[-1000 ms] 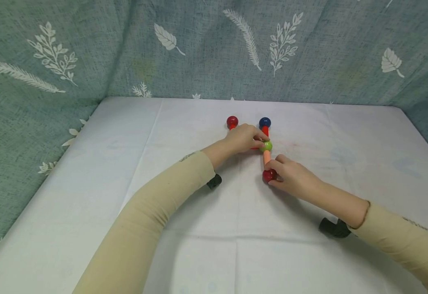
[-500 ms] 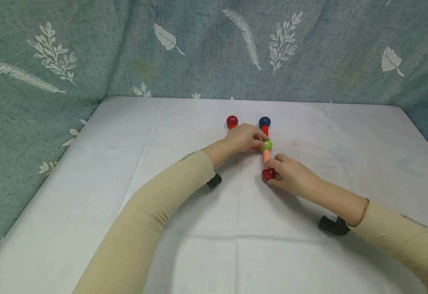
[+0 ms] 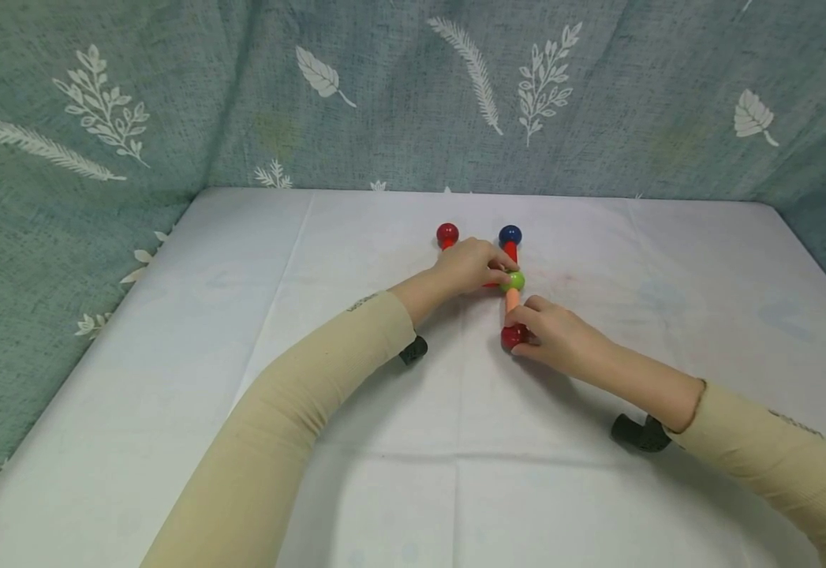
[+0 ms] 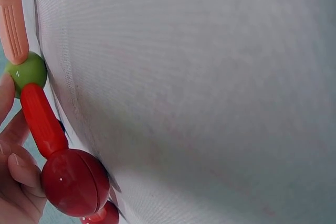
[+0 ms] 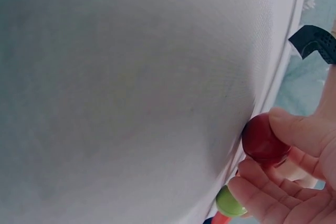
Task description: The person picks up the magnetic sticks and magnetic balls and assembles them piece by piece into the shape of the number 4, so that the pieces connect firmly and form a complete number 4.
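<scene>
A green ball (image 3: pixel 516 280) sat near the middle of the white-covered counter (image 3: pixel 356 379), and every other piece lay around it. A pale orange rod (image 3: pixel 511 300) ran from the green ball toward the person and ended in a dark red ball (image 3: pixel 511 337). A red rod (image 3: pixel 510 252) ran away from the green ball to a blue ball (image 3: pixel 510 234). A second red ball (image 3: pixel 446 233) lay beyond and to the left of the green ball, just beside the knuckles of the left hand (image 3: pixel 471 267). That hand's grip was curled, with thumb and fingertips pinched against the left side of the green ball. The right hand (image 3: pixel 562 335) lay nearer the person than the green ball, its grip curled around the dark red ball and the near end of the pale orange rod. Behind the green ball, a blue-green curtain (image 3: pixel 398 95) printed with white leaves closed off the counter's far edge.
</scene>
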Demonstrator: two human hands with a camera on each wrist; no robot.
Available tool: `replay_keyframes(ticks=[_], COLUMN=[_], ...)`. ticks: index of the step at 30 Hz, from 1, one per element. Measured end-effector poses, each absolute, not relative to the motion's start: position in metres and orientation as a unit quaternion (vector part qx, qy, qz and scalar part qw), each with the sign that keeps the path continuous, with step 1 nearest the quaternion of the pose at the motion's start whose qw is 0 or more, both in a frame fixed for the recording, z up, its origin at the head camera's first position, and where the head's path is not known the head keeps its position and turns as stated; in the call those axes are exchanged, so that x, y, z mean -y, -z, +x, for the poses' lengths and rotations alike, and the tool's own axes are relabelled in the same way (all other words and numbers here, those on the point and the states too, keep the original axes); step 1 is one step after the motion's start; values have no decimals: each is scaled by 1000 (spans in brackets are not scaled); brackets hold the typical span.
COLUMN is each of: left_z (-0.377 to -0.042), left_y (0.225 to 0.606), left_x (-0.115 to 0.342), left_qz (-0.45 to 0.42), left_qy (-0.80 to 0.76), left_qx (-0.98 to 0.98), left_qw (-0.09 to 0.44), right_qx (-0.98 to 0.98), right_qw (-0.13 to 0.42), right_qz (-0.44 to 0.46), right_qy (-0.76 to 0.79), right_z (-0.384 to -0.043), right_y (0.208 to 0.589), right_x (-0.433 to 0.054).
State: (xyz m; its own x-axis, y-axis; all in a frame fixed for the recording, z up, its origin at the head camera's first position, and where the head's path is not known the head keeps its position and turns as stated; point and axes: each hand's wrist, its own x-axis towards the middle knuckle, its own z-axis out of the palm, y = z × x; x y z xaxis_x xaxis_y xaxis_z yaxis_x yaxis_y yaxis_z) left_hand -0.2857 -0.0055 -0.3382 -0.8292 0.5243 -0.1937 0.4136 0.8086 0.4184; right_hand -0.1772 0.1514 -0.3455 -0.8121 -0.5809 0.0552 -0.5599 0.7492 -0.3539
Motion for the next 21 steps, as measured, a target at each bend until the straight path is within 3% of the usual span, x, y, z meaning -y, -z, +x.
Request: replay_keyframes(ticks=[13,18,21], left_z=[-284,-284,-291], left_y=[339,323,304], left_x=[8,21,43], left_qz=[261,266,242], left_qy=[-179,-227,-263], left_qx=[-937,-932,-933], left_qw=[149,97,50], right_qx=[-943,-959,-968], right_qw=[43,65,45], right_qz=[-300,-248,-210], right_qy=[140,123,130], right_z=[-175,-179,-193], right_y=[343,319,302], right_x=[-151,-162,-178])
